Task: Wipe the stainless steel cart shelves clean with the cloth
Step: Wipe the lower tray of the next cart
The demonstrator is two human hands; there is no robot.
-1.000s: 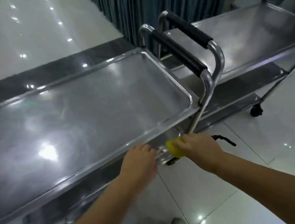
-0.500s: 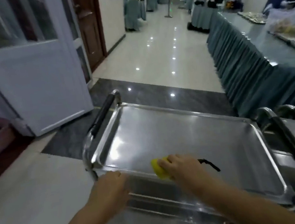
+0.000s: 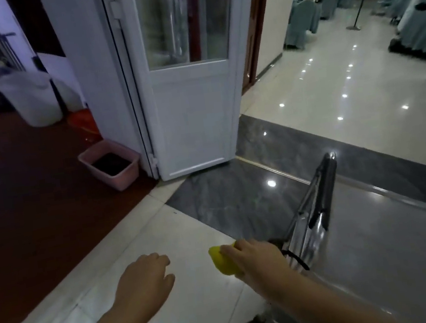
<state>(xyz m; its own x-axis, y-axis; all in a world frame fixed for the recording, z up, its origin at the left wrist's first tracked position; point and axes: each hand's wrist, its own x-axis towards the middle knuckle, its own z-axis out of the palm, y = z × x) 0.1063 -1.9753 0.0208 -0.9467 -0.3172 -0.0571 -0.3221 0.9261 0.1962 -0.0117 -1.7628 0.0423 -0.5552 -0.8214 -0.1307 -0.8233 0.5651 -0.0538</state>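
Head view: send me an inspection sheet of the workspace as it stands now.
Surface: cart shelf, bare steel, blurred.
Job's things: cloth, yellow, off the shelf, seen against the floor.
Clutter: pink bin beside the door; white tub behind.
Hands: right hand grips the cloth; left hand holds nothing.
Cables: black cord by the right wrist, source unclear.
Surroundings: tiled hall, draped furniture farther back.
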